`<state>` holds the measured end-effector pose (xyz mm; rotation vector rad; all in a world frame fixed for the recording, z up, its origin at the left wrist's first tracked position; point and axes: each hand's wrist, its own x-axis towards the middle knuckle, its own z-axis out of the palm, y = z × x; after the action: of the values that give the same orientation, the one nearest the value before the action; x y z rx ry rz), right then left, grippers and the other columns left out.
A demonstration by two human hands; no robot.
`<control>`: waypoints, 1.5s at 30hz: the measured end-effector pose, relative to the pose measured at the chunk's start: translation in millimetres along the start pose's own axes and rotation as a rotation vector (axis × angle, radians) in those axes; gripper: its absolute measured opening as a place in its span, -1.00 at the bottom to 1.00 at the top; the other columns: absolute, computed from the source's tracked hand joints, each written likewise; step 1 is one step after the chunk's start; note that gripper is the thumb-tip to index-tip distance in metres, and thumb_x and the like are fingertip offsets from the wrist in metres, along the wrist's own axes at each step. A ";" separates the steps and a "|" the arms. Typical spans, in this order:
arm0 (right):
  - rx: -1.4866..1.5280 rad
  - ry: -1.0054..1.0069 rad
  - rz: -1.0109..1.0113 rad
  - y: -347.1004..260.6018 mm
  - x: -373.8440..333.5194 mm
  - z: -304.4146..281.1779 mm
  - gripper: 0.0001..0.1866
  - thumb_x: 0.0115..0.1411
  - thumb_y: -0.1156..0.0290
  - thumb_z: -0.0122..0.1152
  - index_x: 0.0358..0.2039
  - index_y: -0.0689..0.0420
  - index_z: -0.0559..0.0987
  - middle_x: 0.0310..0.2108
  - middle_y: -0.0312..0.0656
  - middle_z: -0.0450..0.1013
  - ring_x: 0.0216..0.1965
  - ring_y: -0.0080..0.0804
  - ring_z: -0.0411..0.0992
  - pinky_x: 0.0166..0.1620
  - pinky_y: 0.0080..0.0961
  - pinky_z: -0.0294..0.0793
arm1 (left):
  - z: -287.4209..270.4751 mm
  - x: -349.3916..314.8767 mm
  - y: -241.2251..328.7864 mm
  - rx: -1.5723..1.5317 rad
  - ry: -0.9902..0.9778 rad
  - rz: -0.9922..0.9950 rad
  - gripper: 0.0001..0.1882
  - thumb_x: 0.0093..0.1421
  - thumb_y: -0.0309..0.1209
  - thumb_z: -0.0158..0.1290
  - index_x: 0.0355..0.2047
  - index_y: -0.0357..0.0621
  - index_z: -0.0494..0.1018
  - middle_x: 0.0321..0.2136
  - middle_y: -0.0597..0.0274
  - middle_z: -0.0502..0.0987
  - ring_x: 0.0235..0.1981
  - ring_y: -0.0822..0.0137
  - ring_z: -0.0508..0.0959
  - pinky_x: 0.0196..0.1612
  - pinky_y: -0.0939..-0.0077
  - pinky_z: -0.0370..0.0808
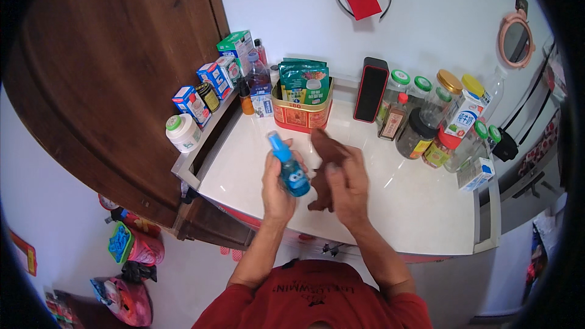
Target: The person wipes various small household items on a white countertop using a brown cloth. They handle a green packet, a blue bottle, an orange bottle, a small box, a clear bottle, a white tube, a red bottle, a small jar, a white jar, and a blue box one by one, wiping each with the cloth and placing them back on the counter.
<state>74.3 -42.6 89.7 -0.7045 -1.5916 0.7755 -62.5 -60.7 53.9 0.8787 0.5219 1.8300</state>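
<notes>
In my left hand (pixel 277 186) I hold a small blue spray bottle (pixel 295 178) with a light blue cap and a cartoon face on its side. The bottle tilts, its top leaning to the left and away from me. My right hand (pixel 348 186) grips a brown cloth (pixel 329 153), which hangs out above and below the fingers. Both hands are over the white tabletop (pixel 244 158), close together, with the cloth just right of the bottle. Parts of the cloth are hidden behind my right hand.
A red and gold tin (pixel 301 116) with green packets stands at the back. Right of it are a black speaker (pixel 371 90) and several jars, including a black one (pixel 417 135). Boxes and a white tub (pixel 183 133) line the left ledge. A metal rail (pixel 487 219) edges the right side.
</notes>
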 end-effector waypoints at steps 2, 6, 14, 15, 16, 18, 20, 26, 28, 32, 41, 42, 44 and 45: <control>-0.353 -0.033 -0.312 2.3 0.5 23.4 -0.63 0.15 0.51 0.06 0.00 0.26 0.47 -0.07 0.03 0.33 -0.07 -0.10 0.34 -0.02 -0.29 0.36 | 26.9 -5.3 -7.9 0.299 0.197 0.039 -0.47 0.36 -0.11 -0.35 0.20 -0.18 0.15 -0.06 0.23 0.40 -0.02 0.36 0.40 0.09 0.43 0.33; -0.166 -0.032 -0.142 23.0 -11.3 28.4 -0.59 0.15 0.47 0.05 0.04 0.27 0.43 -0.06 0.03 0.33 -0.05 -0.03 0.32 0.03 -0.25 0.31 | 31.9 -17.0 -5.4 0.430 0.177 0.078 -0.61 0.27 -0.27 -0.06 0.04 -0.18 0.25 -0.16 0.28 0.38 -0.15 0.45 0.38 -0.01 0.51 0.34; 0.186 -0.209 0.635 23.0 -40.3 15.8 -0.71 0.34 0.27 -0.10 -0.31 0.27 0.43 -0.41 -0.12 0.40 -0.36 -0.40 0.37 -0.27 -0.41 0.36 | 21.5 -6.7 -9.3 0.409 0.280 0.205 -0.71 0.23 -0.38 -0.01 -0.08 -0.16 0.26 -0.32 0.29 0.38 -0.27 0.48 0.39 -0.16 0.56 0.36; 0.273 -0.220 0.715 5.0 -39.7 12.4 -0.71 0.34 0.27 -0.09 -0.32 0.26 0.43 -0.46 -0.17 0.39 -0.41 -0.46 0.36 -0.32 -0.46 0.36 | 18.5 -2.6 -9.4 0.384 0.233 0.203 -0.70 0.25 -0.34 -0.02 -0.06 -0.16 0.24 -0.33 0.26 0.38 -0.31 0.45 0.42 -0.22 0.54 0.39; 0.363 -0.229 0.794 -4.5 -39.5 10.9 -0.71 0.34 0.26 -0.08 -0.33 0.25 0.43 -0.52 -0.22 0.39 -0.46 -0.51 0.34 -0.36 -0.50 0.36 | 18.2 -0.7 -8.8 0.372 0.211 0.194 -0.69 0.26 -0.32 -0.01 -0.06 -0.16 0.24 -0.33 0.26 0.38 -0.33 0.45 0.43 -0.23 0.53 0.40; 0.306 -0.299 0.661 5.2 -50.5 9.3 -0.74 0.33 0.30 -0.06 -0.32 0.26 0.44 -0.53 -0.26 0.39 -0.50 -0.56 0.32 -0.40 -0.56 0.35 | 18.4 2.1 -8.1 0.346 0.165 0.177 -0.67 0.26 -0.29 0.00 -0.05 -0.15 0.24 -0.33 0.26 0.38 -0.36 0.44 0.44 -0.25 0.52 0.43; 0.307 -0.335 0.596 7.8 -54.5 4.5 -0.78 0.32 0.35 -0.03 -0.30 0.26 0.45 -0.53 -0.28 0.40 -0.52 -0.59 0.32 -0.41 -0.60 0.35 | 14.7 4.5 -6.5 0.270 0.162 0.117 -0.66 0.26 -0.30 0.00 -0.04 -0.17 0.25 -0.32 0.27 0.38 -0.36 0.47 0.43 -0.28 0.57 0.40; 0.398 -0.311 0.499 -37.4 -26.9 -18.2 -0.85 0.26 0.48 0.01 -0.26 0.29 0.48 -0.47 -0.27 0.42 -0.44 -0.58 0.35 -0.36 -0.60 0.37 | -2.0 -2.4 -0.7 0.274 0.092 0.057 -0.55 0.25 -0.23 0.00 0.07 -0.16 0.23 -0.22 0.28 0.39 -0.27 0.49 0.42 -0.23 0.60 0.39; 0.075 -0.218 0.024 -28.7 -9.8 -8.7 -0.74 0.16 0.54 0.08 -0.11 0.29 0.48 -0.24 -0.07 0.39 -0.30 -0.31 0.42 -0.25 -0.46 0.42 | 1.8 -9.8 -3.6 0.269 0.065 0.033 -0.48 0.25 -0.20 0.01 0.14 -0.15 0.20 -0.15 0.27 0.38 -0.18 0.48 0.40 -0.12 0.56 0.38; -0.243 -0.103 -0.250 -14.9 -4.0 15.4 -0.70 0.12 0.51 0.11 -0.10 0.26 0.49 -0.19 -0.01 0.37 -0.22 -0.08 0.39 -0.15 -0.31 0.41 | 14.7 -16.6 -3.6 0.182 0.068 0.004 -0.23 0.16 0.05 0.07 0.21 -0.11 0.07 0.08 0.16 0.28 0.08 0.28 0.34 0.13 0.36 0.33; 0.355 -0.464 0.424 10.7 -36.7 -1.6 -0.54 0.13 0.40 0.21 0.00 0.31 0.35 -0.22 -0.17 0.40 -0.21 -0.45 0.39 -0.17 -0.47 0.41 | 4.2 -17.1 9.2 0.237 -0.111 0.054 -0.40 0.11 0.04 0.12 -0.04 -0.16 0.32 0.04 -0.01 0.32 -0.11 0.30 0.42 -0.01 0.40 0.41; 0.406 -0.502 0.457 10.3 -36.6 -3.0 -0.50 0.11 0.39 0.24 0.02 0.32 0.33 -0.25 -0.21 0.41 -0.23 -0.53 0.38 -0.17 -0.52 0.40 | 5.0 -17.9 9.5 0.276 -0.141 0.040 -0.40 0.11 0.04 0.12 -0.05 -0.17 0.32 0.04 -0.03 0.32 -0.13 0.31 0.43 -0.03 0.41 0.41; 0.379 -0.603 0.604 3.8 -30.4 -11.7 -0.44 0.07 0.39 0.28 0.08 0.27 0.34 -0.31 -0.25 0.43 -0.32 -0.57 0.40 -0.23 -0.58 0.42 | 14.3 -19.5 10.0 0.256 -0.129 0.047 -0.45 0.11 -0.05 0.07 -0.06 -0.24 0.32 0.03 -0.01 0.33 -0.17 0.35 0.42 -0.05 0.45 0.37; 0.393 -0.580 0.611 6.9 -32.3 -11.8 -0.42 0.06 0.39 0.30 0.08 0.28 0.34 -0.31 -0.25 0.43 -0.32 -0.57 0.40 -0.23 -0.58 0.42 | 13.5 -20.4 7.6 0.289 -0.130 0.068 -0.50 0.12 -0.12 0.05 -0.06 -0.25 0.33 0.03 0.04 0.33 -0.19 0.37 0.41 -0.04 0.47 0.35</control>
<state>90.9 -62.9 66.4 -0.7146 -1.6539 1.8180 -51.9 -82.9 61.1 1.2147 0.6921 1.7693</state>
